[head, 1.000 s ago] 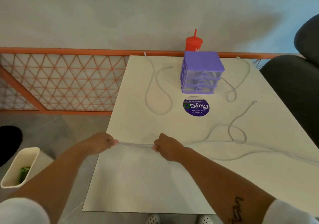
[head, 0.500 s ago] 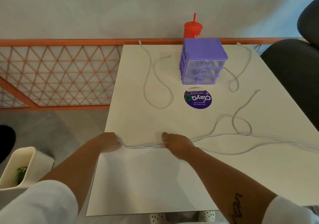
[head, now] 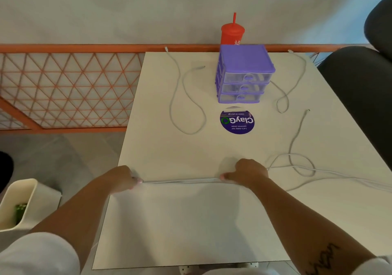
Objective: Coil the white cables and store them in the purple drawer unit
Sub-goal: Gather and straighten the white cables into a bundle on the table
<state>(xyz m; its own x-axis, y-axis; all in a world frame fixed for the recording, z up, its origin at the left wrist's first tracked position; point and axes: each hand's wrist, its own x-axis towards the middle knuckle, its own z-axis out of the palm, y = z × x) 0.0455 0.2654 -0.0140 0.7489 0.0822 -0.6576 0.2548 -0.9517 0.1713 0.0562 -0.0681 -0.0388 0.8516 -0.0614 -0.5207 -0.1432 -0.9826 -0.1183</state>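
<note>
My left hand and my right hand pinch a long white cable, doubled and pulled taut between them near the table's left front. The rest of that cable trails right in loose loops toward the table's right edge. A second white cable lies snaking at the back left. A third white cable curls to the right of the purple drawer unit, which stands at the back middle with three clear drawers, all closed.
The white table has its left edge beside my left hand. A round purple sticker lies in front of the drawers, a red cup with straw behind them. Dark chair at right, cream bin on the floor left, orange lattice railing.
My hands have drawn farther apart, stretching a longer span of the doubled cable between them. The loose loops on the right have shifted slightly.
</note>
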